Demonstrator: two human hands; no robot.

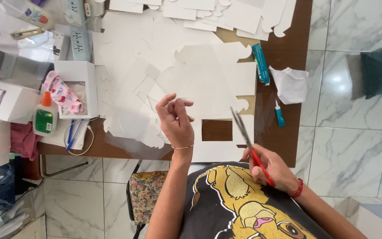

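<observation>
My right hand grips red-handled scissors, the blades raised and pointing up-left over the table's front edge. My left hand is lifted above a flat white die-cut card sheet, fingers curled and pinching the edge of a clear plastic sheet that lies over the card. The white card has a rectangular window cut in it, showing the brown table through it.
A glue bottle, a white window box with patterned cloth, a power strip, a teal tube box, a small teal tube and crumpled tissue lie on the brown table. More white cut-outs are stacked at the back.
</observation>
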